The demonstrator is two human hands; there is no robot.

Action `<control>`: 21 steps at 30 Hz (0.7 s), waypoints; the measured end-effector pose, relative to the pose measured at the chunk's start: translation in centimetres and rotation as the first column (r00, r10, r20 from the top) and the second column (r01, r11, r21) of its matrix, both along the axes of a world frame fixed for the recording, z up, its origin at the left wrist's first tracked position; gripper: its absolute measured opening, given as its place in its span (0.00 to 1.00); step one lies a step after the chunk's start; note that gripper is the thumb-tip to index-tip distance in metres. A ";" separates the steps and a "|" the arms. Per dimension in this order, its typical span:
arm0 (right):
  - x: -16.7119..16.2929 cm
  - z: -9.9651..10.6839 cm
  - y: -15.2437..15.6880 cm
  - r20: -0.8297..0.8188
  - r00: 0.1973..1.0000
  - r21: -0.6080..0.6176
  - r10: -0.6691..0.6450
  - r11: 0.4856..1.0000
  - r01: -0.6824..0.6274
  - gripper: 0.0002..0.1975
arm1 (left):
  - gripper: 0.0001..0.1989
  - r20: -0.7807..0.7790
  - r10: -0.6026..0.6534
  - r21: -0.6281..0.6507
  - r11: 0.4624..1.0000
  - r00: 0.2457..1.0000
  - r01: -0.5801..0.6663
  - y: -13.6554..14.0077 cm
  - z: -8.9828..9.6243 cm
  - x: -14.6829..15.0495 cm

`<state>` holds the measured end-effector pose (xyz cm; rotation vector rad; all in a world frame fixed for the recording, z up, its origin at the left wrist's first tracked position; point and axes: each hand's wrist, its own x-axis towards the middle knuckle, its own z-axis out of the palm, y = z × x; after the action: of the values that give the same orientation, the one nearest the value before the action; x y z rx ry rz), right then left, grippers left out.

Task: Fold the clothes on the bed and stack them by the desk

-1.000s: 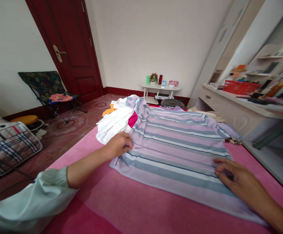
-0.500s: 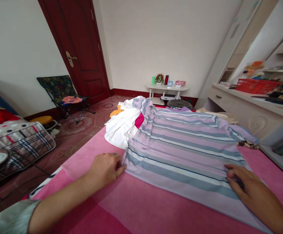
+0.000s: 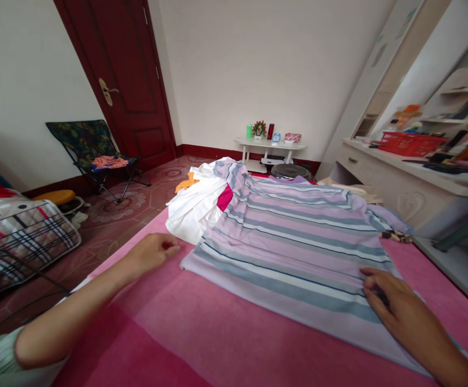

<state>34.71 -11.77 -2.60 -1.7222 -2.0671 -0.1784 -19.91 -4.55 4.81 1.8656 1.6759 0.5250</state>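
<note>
A striped shirt [image 3: 294, 236] in lilac, grey and white lies spread on the pink bed cover [image 3: 169, 333], its hem towards me. My left hand [image 3: 149, 257] is just left of the hem corner, apart from the shirt, its fingers curled with no cloth visible in them. On the shirt's right side, near the hem, my right hand [image 3: 395, 301] has bent fingers and thumb gripping the fabric; the fingertips are partly hidden. White clothing [image 3: 195, 207] lies bunched beyond my left hand, beside the shirt.
A folding chair [image 3: 92, 145] with clothes on it stands by the red door [image 3: 116, 70]. Along the right side runs a cream dresser [image 3: 398, 177] with a red basket [image 3: 411, 144]. A small white table [image 3: 272, 143] stands against the far wall.
My left hand has let go of the shirt's edge and moved up and left. The hem corner now lies flatter and further left. My right hand stays on the shirt.
</note>
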 end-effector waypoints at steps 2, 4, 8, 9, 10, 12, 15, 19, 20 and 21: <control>-0.2 0.2 -0.1 -0.018 1.000 -0.004 -0.001 1.000 0.001 0.08 | 0.11 -0.216 0.026 0.236 0.971 0.976 0.027 0.7 0.6 0.8; -0.3 0.4 -0.2 -0.045 0.999 -0.011 -0.003 1.000 0.002 0.09 | 0.11 -0.271 -0.058 0.348 0.925 0.961 0.154 1.5 0.9 2.7; -0.5 0.6 -0.4 -0.085 0.996 -0.028 -0.021 0.999 0.019 0.11 | 0.10 -0.324 -0.253 0.330 0.873 0.912 0.359 3.2 0.4 7.4; -0.5 0.5 -0.4 -0.090 0.996 -0.030 -0.022 0.999 0.020 0.11 | 0.10 -0.344 -0.260 0.305 0.878 0.902 0.370 3.6 0.1 8.4; -0.5 0.5 -0.4 -0.094 0.995 -0.031 -0.020 0.999 0.017 0.11 | 0.09 -0.360 -0.264 0.275 0.887 0.895 0.372 4.0 -0.2 9.1; -0.4 0.4 -0.3 -0.098 0.995 -0.024 -0.007 1.000 0.004 0.11 | 0.07 -0.387 -0.266 0.219 0.904 0.883 0.368 4.8 -0.7 9.9; -0.2 0.1 -0.1 -0.086 0.996 0.000 0.003 1.000 -0.003 0.11 | 0.05 -0.434 -0.263 0.161 0.919 0.862 0.361 5.2 -1.0 10.3; -0.4 0.3 -0.1 -0.070 0.997 0.033 0.012 0.999 -0.010 0.10 | 0.05 -0.493 -0.255 0.142 0.920 0.832 0.366 4.8 -0.6 10.6; -0.5 0.5 -0.2 -0.062 0.998 0.044 0.013 0.999 -0.010 0.10 | 0.05 -0.509 -0.231 0.179 0.914 0.829 0.365 4.5 -0.4 10.7; -0.6 0.7 -0.3 -0.050 0.999 0.062 0.008 0.998 -0.005 0.10 | 0.06 -0.523 -0.194 0.235 0.903 0.830 0.359 4.3 -0.3 10.8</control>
<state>34.15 -12.03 -1.91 -1.6662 -2.0101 -0.1927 -9.13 -0.25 4.55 2.6143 1.6333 0.2163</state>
